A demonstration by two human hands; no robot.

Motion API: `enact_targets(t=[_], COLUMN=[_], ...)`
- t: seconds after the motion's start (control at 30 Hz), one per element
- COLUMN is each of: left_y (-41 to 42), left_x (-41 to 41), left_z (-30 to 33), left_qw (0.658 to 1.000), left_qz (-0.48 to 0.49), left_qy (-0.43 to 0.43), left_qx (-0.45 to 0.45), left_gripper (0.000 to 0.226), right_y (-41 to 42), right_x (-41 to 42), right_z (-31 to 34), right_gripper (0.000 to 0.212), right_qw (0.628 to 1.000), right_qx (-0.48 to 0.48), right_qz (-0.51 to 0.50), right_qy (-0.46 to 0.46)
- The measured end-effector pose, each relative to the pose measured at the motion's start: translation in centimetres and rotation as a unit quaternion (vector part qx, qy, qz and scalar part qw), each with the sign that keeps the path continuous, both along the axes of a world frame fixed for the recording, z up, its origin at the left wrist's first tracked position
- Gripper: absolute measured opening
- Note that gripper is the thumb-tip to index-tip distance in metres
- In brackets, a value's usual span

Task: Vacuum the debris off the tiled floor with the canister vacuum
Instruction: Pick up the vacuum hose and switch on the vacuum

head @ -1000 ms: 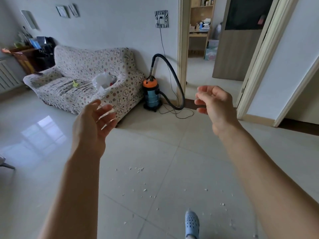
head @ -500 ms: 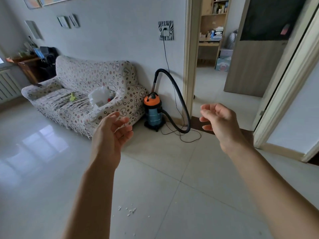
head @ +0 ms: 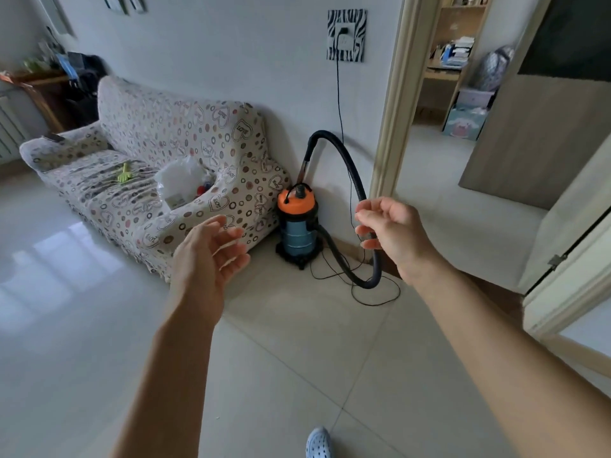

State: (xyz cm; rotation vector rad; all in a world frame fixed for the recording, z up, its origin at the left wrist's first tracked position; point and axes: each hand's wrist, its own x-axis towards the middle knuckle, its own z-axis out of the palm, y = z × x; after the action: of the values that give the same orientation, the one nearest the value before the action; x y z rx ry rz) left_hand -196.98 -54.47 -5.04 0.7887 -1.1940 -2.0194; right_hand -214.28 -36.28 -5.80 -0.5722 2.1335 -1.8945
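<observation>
Sofa (head: 158, 180) is sitting along the wall, with the canister vacuum (head: 297, 223) standing just beside its arm, plugged in, hose (head: 347, 166) looping upward. Both hands are reaching forward, left hand (head: 206, 259) and right hand (head: 393, 233) empty, fingers loosely spread. Gripping the hose's rigid end firmly seems wisest.

Light: soft daylight, moderately bright | Glare: pale window reflection on glossy tiled floor (head: 56, 259) at left | Shadows: faint, diffuse | Blur: slight motion softness throughout | Distortion: wide-angle bowing of door frame (head: 391, 94) and edges
</observation>
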Motion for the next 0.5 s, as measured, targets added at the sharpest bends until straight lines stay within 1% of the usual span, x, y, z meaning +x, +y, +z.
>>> enact_targets(t=[0.17, 0.33, 0.5], left_y=[-5.7, -9.9, -14.5], left_x=[-11.7, -20.9, -29.5], left_z=[-0.5, -0.8, -1.0], left_qw=[0.999, 0.998, 0.998], left_qz=[-0.014, -0.027, -0.024], left_qy=[-0.022, -0.038, -0.032], left_qx=[0.036, 0.053, 0.040], left_gripper=[0.017, 0.016, 0.013], right_y=[-6.6, -11.6, -17.6], right_x=[-9.9, -18.2, -26.5], right_z=[-0.5, -0.1, -0.2], right_gripper=[0.013, 0.013, 0.010], right_qw=[0.997, 0.997, 0.996], right_qx=[0.062, 0.064, 0.063], right_qz=[0.029, 0.025, 0.054], right_qy=[-0.023, -0.030, -0.034])
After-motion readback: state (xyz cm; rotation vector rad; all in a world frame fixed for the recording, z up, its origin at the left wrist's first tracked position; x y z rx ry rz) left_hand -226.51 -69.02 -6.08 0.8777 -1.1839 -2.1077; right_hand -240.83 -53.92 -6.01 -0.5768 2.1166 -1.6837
